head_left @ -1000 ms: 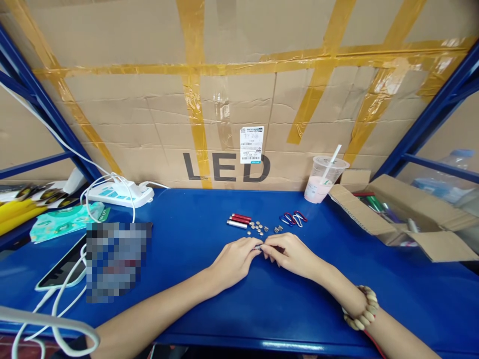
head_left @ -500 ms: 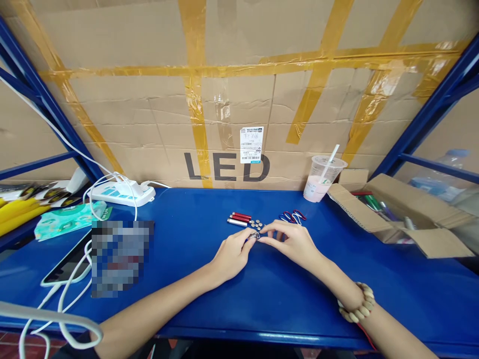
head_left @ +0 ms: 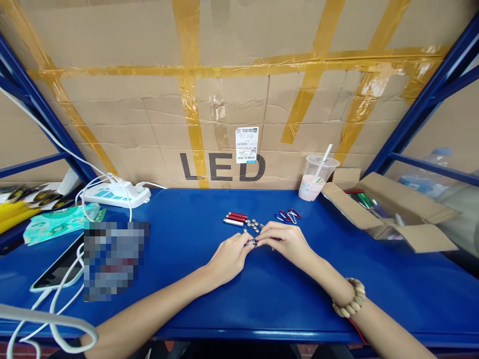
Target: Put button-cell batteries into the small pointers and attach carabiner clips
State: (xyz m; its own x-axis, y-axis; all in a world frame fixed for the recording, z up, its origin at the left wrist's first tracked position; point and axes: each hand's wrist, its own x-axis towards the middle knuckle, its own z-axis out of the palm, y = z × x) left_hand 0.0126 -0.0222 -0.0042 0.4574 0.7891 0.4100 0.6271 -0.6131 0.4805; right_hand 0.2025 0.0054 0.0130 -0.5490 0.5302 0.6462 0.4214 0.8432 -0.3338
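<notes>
Above the blue tabletop my left hand [head_left: 226,255] is closed around a small dark cylinder [head_left: 251,243] with a shiny metallic end, mostly hidden by fingers. My right hand [head_left: 287,243] pinches the other end between thumb and fingertips. Just beyond the hands lie two red metal tubes [head_left: 237,217] and a silver tube [head_left: 233,222], side by side. Several small round button cells [head_left: 253,221] are scattered to the right of the tubes, close to my fingertips. Behind my right hand rests a cluster of blue, red and silver carabiner clips [head_left: 287,216].
A cup of pink drink with a straw [head_left: 314,182] stands at the back right, beside an open cardboard box [head_left: 422,238] holding coloured tubes. At left are a power strip [head_left: 116,193], a phone [head_left: 58,267], a tissue pack [head_left: 60,224] and looping white cables. Taped cardboard [head_left: 149,119] rises behind.
My right fingertips have come in against the cylinder, which now lies more level between both hands. The whole view has shifted slightly; the tubes and clips stay on the table.
</notes>
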